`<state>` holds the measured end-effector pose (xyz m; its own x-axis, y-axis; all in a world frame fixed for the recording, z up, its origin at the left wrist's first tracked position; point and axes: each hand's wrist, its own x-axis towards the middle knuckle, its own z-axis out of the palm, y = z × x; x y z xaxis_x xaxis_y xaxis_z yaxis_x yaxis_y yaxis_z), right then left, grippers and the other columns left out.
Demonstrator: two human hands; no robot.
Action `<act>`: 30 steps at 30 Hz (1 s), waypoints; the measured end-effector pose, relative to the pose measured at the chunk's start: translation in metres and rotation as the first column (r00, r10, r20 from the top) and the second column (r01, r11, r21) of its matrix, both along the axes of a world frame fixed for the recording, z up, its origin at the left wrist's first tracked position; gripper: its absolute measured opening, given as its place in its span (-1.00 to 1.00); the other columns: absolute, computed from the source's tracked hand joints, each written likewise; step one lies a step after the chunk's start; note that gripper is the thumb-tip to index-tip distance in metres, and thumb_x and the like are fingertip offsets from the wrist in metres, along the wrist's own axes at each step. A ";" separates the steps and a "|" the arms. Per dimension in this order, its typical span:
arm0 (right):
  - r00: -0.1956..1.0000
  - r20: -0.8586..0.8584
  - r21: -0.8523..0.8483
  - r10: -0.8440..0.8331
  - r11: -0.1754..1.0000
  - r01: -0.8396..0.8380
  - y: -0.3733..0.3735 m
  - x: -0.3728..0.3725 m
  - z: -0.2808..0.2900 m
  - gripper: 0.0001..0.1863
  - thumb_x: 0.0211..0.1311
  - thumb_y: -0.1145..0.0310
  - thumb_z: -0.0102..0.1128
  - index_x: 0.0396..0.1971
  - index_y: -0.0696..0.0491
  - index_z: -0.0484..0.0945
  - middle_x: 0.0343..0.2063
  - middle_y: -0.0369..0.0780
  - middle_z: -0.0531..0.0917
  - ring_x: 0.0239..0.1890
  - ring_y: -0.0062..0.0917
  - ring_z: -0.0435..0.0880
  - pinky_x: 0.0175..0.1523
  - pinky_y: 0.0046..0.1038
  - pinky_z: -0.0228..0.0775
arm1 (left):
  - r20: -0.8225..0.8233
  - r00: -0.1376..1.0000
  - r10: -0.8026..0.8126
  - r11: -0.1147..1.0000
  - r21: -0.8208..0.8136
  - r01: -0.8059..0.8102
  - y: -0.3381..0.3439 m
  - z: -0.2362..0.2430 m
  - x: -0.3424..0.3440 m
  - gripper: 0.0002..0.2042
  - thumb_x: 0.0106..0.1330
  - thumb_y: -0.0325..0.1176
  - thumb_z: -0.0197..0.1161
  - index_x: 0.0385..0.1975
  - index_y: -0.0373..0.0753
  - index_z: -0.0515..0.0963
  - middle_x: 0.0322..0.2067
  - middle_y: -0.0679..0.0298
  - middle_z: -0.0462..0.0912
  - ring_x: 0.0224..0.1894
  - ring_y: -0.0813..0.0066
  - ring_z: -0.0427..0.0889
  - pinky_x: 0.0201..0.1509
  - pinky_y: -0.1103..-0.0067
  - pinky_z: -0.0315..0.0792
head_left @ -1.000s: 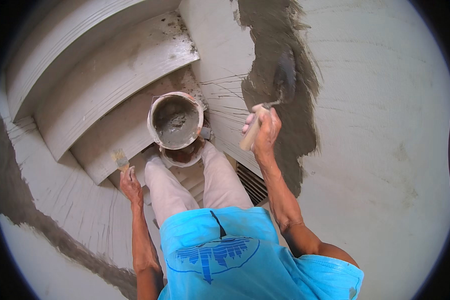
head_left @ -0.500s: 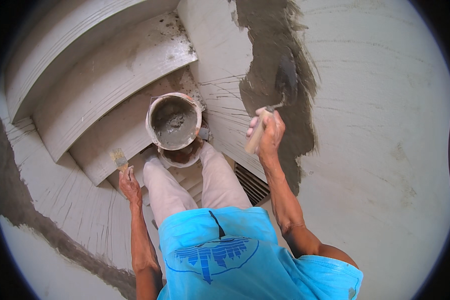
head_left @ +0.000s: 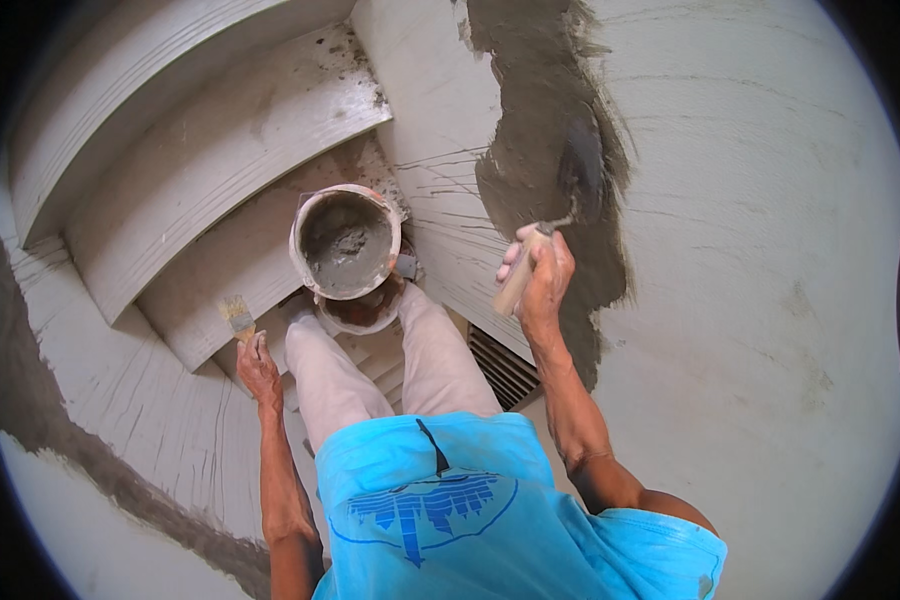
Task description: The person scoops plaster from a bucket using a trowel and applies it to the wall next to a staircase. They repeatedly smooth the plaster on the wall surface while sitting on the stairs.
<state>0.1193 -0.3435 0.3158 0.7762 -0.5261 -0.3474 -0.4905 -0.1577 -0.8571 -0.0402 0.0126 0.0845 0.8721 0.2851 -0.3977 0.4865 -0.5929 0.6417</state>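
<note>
Pale right wall [head_left: 750, 250] is showing mostly bare; curved steps [head_left: 200, 170] are rising at upper left. Wet grey mortar band [head_left: 530, 110] is running down that wall, so coating is looking partly done: band laid, edges ragged, probably needing smoothing. Second mortar strip [head_left: 30, 370] is lining the left side. White bucket [head_left: 395, 240] is sitting by the legs [head_left: 440, 350], holding more mix [head_left: 345, 245]. Trowel [head_left: 583, 170] is seemingly resting blade-on-band, right hand [head_left: 548, 280] wrapping its handle. Left hand [head_left: 258, 370] is gripping a paintbrush [head_left: 238, 320], fingers closed, away from both.
</note>
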 end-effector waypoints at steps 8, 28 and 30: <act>0.996 -0.019 -0.014 0.088 0.996 -0.088 0.004 -0.004 0.001 -0.73 0.26 0.35 -0.13 -0.21 0.22 0.46 -0.55 -0.17 0.56 -0.62 -0.55 0.54 -0.49 -0.49 0.44 | 0.056 0.998 -0.033 0.998 0.050 0.030 0.000 -0.011 -0.006 -0.79 0.43 -0.36 0.13 -0.19 -0.32 0.66 -0.29 -0.08 0.64 -0.22 -0.03 0.61 -0.09 0.26 0.45; 1.000 -0.006 0.144 0.027 0.989 -0.026 -0.004 0.019 0.012 -0.69 0.29 0.30 -0.19 -0.20 0.22 0.44 -0.59 -0.15 0.54 -0.67 -0.53 0.52 -0.61 -0.46 0.41 | 0.032 0.999 0.017 0.998 0.053 -0.018 0.001 -0.007 -0.016 -0.79 0.42 -0.36 0.13 -0.20 -0.33 0.68 -0.31 -0.09 0.62 -0.24 -0.02 0.63 -0.10 0.27 0.46; 0.994 -0.047 0.123 0.100 0.988 -0.093 -0.004 0.021 0.011 -0.68 0.28 0.30 -0.17 -0.19 0.21 0.45 -0.58 -0.16 0.55 -0.67 -0.54 0.53 -0.60 -0.46 0.43 | 0.008 0.999 0.031 0.998 0.050 -0.031 -0.001 -0.003 -0.014 -0.79 0.42 -0.37 0.13 -0.20 -0.32 0.68 -0.31 -0.08 0.61 -0.24 -0.02 0.63 -0.11 0.27 0.46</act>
<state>0.1406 -0.3470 0.3268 0.8003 -0.4014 -0.4455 -0.5229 -0.1034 -0.8461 -0.0546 0.0118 0.0812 0.8652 0.3316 -0.3763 0.5009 -0.6087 0.6153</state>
